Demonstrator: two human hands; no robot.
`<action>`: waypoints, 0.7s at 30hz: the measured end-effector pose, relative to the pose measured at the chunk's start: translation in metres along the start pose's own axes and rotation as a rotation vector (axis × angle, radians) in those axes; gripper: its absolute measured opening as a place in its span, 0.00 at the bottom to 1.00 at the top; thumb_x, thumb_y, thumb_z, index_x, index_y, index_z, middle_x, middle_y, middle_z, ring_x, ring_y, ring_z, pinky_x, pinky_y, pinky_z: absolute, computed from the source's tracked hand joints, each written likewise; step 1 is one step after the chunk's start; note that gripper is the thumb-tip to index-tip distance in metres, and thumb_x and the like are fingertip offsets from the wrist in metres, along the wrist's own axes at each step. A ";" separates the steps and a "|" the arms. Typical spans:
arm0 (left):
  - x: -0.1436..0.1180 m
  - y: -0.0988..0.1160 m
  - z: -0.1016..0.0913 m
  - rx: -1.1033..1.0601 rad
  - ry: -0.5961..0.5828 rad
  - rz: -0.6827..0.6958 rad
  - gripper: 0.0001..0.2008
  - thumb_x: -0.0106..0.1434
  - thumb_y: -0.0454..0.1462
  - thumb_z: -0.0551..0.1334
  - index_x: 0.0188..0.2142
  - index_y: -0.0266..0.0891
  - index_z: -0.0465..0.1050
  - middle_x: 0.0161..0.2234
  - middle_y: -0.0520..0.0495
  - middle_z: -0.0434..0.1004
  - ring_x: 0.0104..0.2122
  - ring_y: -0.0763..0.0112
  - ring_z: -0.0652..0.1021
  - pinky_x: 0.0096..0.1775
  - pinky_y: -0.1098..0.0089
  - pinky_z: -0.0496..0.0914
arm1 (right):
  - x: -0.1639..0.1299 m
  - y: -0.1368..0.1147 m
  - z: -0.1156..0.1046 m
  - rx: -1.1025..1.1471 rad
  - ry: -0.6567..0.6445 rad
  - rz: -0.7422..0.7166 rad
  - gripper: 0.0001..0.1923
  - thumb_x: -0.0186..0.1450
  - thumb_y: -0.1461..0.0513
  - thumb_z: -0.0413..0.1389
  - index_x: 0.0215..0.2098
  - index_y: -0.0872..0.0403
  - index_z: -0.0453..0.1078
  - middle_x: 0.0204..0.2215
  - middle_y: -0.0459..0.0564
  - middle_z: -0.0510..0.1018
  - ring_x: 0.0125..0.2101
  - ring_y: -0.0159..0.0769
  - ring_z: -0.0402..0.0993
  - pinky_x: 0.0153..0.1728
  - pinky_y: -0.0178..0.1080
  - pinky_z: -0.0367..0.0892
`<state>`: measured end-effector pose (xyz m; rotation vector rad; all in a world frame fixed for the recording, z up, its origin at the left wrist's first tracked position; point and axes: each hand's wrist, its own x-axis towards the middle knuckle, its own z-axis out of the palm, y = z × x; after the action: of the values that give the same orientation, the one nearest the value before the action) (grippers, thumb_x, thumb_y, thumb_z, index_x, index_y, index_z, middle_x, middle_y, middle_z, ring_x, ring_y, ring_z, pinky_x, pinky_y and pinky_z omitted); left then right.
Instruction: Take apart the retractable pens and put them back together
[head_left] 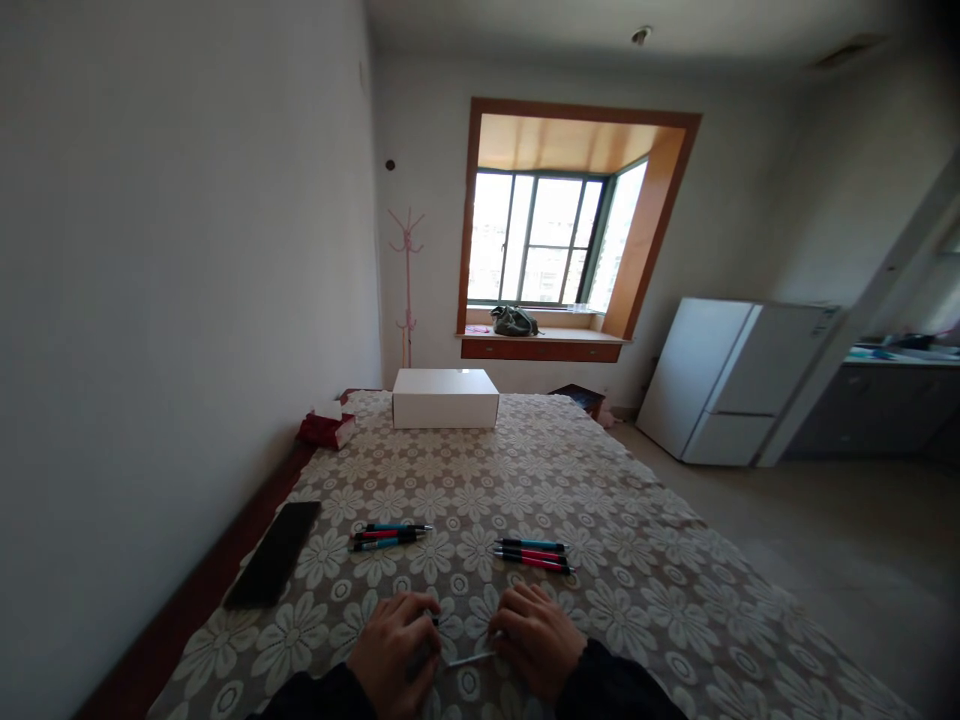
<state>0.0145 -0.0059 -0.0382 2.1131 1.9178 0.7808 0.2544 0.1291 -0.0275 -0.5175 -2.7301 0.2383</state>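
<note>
Near the table's front edge, my left hand (399, 645) is closed with curled fingers. Small dark bits show at its fingertips, too little to name. Opposite it, my right hand (534, 637) is closed too, its fingertips at one end of a thin pale rod (470, 660). That rod resembles a pen refill and lies across the gap between both hands. Beyond my left hand is a group of blue and red pens (390, 536) with black grips. A second group of blue and red pens (532, 556) lies beyond my right hand.
A dark flat slab (274, 555) lies at the left on the flowered tablecloth (457, 470). A white box (445, 400) stands at the far end, with a dark red packet (327, 430) left of it. The wall borders the left; a fridge (739, 380) stands at right.
</note>
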 end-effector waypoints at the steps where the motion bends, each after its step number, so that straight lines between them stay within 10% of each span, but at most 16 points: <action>1: 0.000 -0.001 0.002 0.003 0.003 0.005 0.09 0.51 0.33 0.63 0.33 0.46 0.75 0.49 0.48 0.78 0.50 0.56 0.76 0.52 0.56 0.69 | 0.000 0.001 0.000 -0.010 0.017 0.001 0.06 0.65 0.63 0.56 0.40 0.47 0.72 0.35 0.47 0.76 0.39 0.40 0.71 0.39 0.42 0.61; 7: 0.000 -0.004 0.004 0.005 0.000 0.039 0.09 0.52 0.33 0.62 0.34 0.46 0.74 0.49 0.48 0.78 0.49 0.58 0.76 0.52 0.58 0.70 | -0.002 0.018 -0.006 -0.055 0.128 0.122 0.10 0.66 0.66 0.55 0.43 0.46 0.73 0.39 0.49 0.77 0.42 0.42 0.71 0.44 0.44 0.63; 21: 0.000 -0.001 -0.002 0.017 0.016 0.083 0.08 0.55 0.32 0.62 0.34 0.44 0.73 0.48 0.50 0.79 0.49 0.62 0.76 0.50 0.65 0.69 | -0.002 0.024 -0.015 -0.054 -0.119 0.300 0.12 0.65 0.67 0.51 0.42 0.48 0.73 0.44 0.49 0.78 0.47 0.42 0.72 0.46 0.42 0.65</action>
<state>0.0126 -0.0062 -0.0369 2.2151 1.8618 0.8023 0.2692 0.1520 -0.0202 -0.9586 -2.7698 0.2788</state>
